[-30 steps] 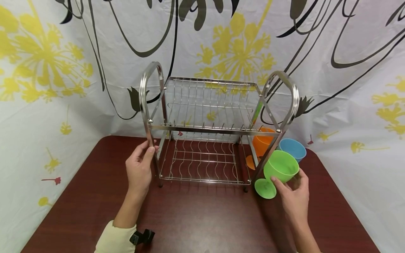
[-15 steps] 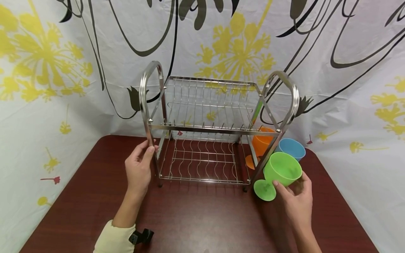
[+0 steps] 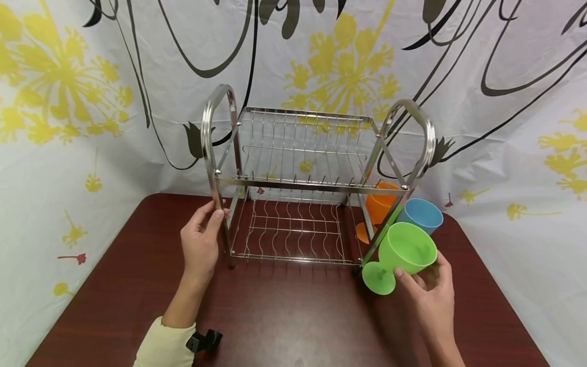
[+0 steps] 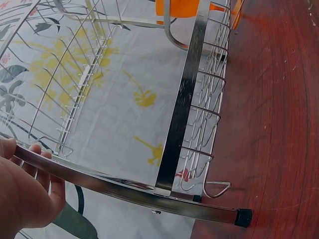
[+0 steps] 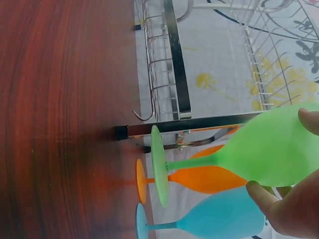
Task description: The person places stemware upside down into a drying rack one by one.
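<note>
A two-tier metal dish rack (image 3: 312,188) stands on the table. My left hand (image 3: 201,242) holds its front left upright, thumb in front; in the left wrist view the fingers (image 4: 57,191) wrap that metal bar (image 4: 99,184). On the right, my right hand (image 3: 433,300) grips a green plastic goblet (image 3: 405,250) by the bowl. This goblet is roughly upright beside the rack's front right leg, and its foot (image 5: 159,167) appears raised off the table in the right wrist view. Whether it touches the leg, I cannot tell.
An orange goblet (image 3: 378,206) stands behind the rack's right side, partly hidden by the frame. A blue goblet (image 3: 423,214) is close behind the green one. The dark red table (image 3: 293,311) meets a patterned cloth (image 3: 151,102) at the back and sides.
The green goblet has shifted slightly toward the front and left, its foot now nearer the rack's front right leg. My left hand keeps its hold on the rack.
</note>
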Available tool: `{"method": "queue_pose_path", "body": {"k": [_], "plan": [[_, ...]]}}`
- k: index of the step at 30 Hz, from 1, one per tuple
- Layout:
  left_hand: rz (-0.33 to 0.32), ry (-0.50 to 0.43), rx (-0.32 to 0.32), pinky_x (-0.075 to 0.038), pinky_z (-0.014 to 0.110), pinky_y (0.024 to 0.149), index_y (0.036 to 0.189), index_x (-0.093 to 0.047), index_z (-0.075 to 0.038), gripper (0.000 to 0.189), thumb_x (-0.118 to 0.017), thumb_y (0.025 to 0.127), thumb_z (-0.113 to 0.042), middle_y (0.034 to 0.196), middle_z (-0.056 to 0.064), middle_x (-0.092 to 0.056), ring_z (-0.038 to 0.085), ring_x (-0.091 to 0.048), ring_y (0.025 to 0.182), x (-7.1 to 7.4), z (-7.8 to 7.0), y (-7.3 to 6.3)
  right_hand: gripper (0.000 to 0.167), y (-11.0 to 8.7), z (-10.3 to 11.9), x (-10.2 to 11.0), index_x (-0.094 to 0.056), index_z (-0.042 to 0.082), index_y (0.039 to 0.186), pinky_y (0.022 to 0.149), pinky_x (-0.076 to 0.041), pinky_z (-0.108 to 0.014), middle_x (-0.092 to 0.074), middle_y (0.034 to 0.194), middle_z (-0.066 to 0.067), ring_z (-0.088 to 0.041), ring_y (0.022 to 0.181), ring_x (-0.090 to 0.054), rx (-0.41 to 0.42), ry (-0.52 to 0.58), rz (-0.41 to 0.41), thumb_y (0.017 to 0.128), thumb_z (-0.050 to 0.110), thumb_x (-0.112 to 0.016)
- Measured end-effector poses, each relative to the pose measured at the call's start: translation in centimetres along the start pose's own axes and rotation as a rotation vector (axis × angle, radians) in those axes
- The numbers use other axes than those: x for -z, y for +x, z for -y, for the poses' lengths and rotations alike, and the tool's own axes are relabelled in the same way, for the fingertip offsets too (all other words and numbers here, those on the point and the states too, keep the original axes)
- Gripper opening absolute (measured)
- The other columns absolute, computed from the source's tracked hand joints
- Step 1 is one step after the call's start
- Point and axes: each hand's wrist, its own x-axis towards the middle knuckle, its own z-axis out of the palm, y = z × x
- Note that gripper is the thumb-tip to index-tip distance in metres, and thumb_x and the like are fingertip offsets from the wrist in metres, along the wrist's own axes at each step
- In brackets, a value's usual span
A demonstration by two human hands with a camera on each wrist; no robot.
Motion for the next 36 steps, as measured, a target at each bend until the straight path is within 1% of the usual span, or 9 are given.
{"method": "queue_pose_path", "body": {"k": [8,14,17,20,24,29,33,36], "plan": [[0.004,-0.003,-0.008,-0.052,0.022,0.086,0.113,-0.067,0.003,0.022,-0.062,0.095,-0.010,0.091,-0.001,-0.072,0.022,-0.067,0.090,0.1,-0.1,0.0,0.077,-0.7,0.5,-0.2,-0.038,0.005,0.143,0.086,-0.052,-0.015,-0.048,0.131,-0.013,-0.018,0.115,-0.056,0.001,0.027,0.032,0.077,-0.020,-0.068],[0.005,0.003,-0.010,-0.052,0.022,0.087,0.114,-0.066,0.004,0.024,-0.062,0.096,-0.011,0.091,0.002,-0.072,0.018,-0.067,0.089,0.2,0.0,0.1,0.076,-1.1,1.0,-0.6,-0.037,0.006,0.143,0.087,-0.051,-0.015,-0.046,0.134,-0.012,-0.019,0.117,-0.054,-0.004,0.020,0.068,0.078,-0.018,-0.068],[0.002,0.005,-0.010,-0.051,0.022,0.088,0.114,-0.066,0.005,0.025,-0.062,0.096,-0.011,0.091,0.002,-0.072,0.018,-0.068,0.089,0.3,0.0,0.1,0.077,-1.2,1.2,-0.8,-0.037,0.006,0.144,0.088,-0.051,-0.016,-0.045,0.135,-0.012,-0.020,0.118,-0.053,0.006,0.023,0.089,0.078,-0.019,-0.068],[0.002,0.006,-0.010,-0.051,0.022,0.088,0.114,-0.066,0.006,0.026,-0.062,0.095,-0.011,0.090,-0.002,-0.072,0.017,-0.068,0.089,0.3,0.0,0.1,0.077,-1.3,1.4,-1.0,-0.037,0.006,0.145,0.089,-0.051,-0.016,-0.045,0.136,-0.013,-0.020,0.118,-0.053,0.023,0.026,0.110,0.078,-0.019,-0.067],[0.008,-0.010,-0.014,-0.052,0.022,0.087,0.114,-0.065,0.007,0.026,-0.062,0.095,-0.011,0.090,-0.004,-0.072,0.019,-0.067,0.089,0.2,0.0,0.1,0.079,-1.4,1.6,-1.3,-0.036,0.004,0.145,0.090,-0.051,-0.017,-0.046,0.137,-0.015,-0.020,0.119,-0.053,0.057,0.053,0.140,0.077,-0.021,-0.066],[0.010,-0.016,-0.006,-0.052,0.023,0.087,0.114,-0.066,0.005,0.025,-0.062,0.095,-0.011,0.091,-0.001,-0.071,0.022,-0.066,0.090,0.2,0.1,0.1,0.079,-1.5,1.9,-1.8,-0.036,0.003,0.145,0.092,-0.050,-0.018,-0.046,0.137,-0.017,-0.021,0.119,-0.054,0.075,0.060,0.178,0.076,-0.023,-0.066],[0.021,-0.023,0.006,-0.053,0.024,0.088,0.116,-0.064,0.008,0.027,-0.062,0.095,-0.010,0.094,0.006,-0.071,0.024,-0.067,0.091,0.2,0.2,0.0,0.079,-1.7,2.1,-2.3,-0.037,0.003,0.145,0.093,-0.049,-0.018,-0.047,0.137,-0.017,-0.022,0.119,-0.053,0.068,0.069,0.190,0.076,-0.023,-0.066],[0.027,-0.024,0.002,-0.053,0.025,0.089,0.117,-0.063,0.011,0.030,-0.061,0.095,-0.010,0.096,0.013,-0.071,0.023,-0.067,0.090,0.1,0.2,0.0,0.079,-1.8,2.1,-2.6,-0.037,0.002,0.144,0.094,-0.049,-0.019,-0.047,0.137,-0.018,-0.023,0.120,-0.052,0.075,0.082,0.202,0.075,-0.024,-0.066]]}}
